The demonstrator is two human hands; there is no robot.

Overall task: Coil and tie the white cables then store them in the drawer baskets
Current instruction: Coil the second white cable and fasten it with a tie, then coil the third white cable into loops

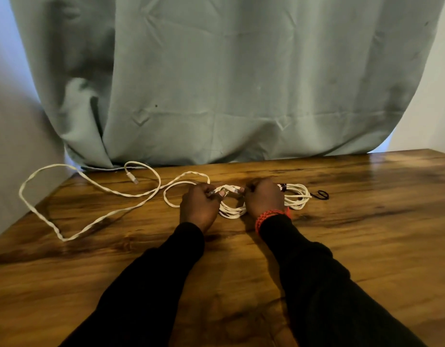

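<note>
A coiled white cable bundle (298,199) lies on the wooden table (366,221), partly under my right hand (264,196), which is closed on it. A dark tie wraps the coil just right of that hand. My left hand (200,204) pinches a connector end of the cable between the two hands. A long loose white cable (91,186) snakes in loops to the left, its plug (132,178) near the table's far edge.
A small black tie loop (322,194) lies right of the coil. A grey-green curtain (229,83) hangs behind the table. The table's left edge runs diagonally near the loose cable, part of which hangs past it.
</note>
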